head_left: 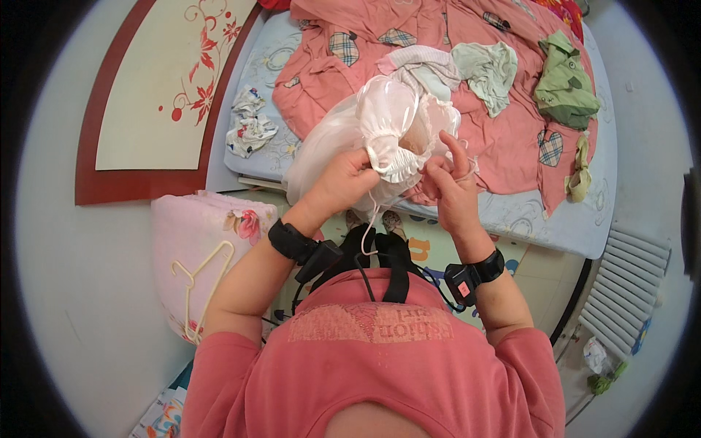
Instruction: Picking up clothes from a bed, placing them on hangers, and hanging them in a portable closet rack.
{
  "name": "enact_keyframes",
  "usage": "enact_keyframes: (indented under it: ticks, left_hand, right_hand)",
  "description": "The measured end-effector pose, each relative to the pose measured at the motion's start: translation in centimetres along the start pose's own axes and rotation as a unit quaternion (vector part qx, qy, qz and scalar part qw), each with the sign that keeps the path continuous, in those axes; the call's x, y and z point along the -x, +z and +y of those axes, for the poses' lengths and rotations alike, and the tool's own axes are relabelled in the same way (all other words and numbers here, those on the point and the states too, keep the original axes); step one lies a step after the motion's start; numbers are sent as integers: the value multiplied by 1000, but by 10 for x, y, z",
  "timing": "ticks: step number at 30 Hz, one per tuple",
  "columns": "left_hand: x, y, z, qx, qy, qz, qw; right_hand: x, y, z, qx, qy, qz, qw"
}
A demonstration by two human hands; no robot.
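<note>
A white and pale pink dress (pixel 389 107) with puffed, gathered sleeves and a sheer skirt hangs between my hands, over the near edge of the bed. My left hand (pixel 353 178) pinches its ruffled edge near a sleeve cuff. At the other side of the neckline, my right hand (pixel 452 180) has thumb and fingers closed on a thin pale cord (pixel 468 174), one finger raised. Another end of cord dangles below the dress in front of my legs. Part of the skirt lies hidden behind my left hand and forearm.
On the bed (pixel 569 235) lie a pink cover (pixel 504 169), a green garment (pixel 569 87), pale green clothing (pixel 487 71) and a crumpled printed cloth (pixel 249 128). A cream hanger (pixel 191 279) rests against folded pink bedding (pixel 181 230) at left. A radiator (pixel 624 290) stands at right.
</note>
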State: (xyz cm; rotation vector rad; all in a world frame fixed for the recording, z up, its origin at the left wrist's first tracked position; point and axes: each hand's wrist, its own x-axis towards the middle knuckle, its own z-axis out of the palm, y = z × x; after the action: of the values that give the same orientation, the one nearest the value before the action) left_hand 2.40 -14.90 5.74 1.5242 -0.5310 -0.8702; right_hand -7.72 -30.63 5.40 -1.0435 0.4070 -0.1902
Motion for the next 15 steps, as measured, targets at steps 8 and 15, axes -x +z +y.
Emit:
enact_keyframes:
  ticks: [8,15]
  left_hand:
    - [1,14,3,-248,170,-48,953]
    - [-5,20,-3,-324,227,-41,918]
  right_hand:
    - [-16,-14,7,-2,51,36,998]
    - [-24,-8,13,-38,67,33,996]
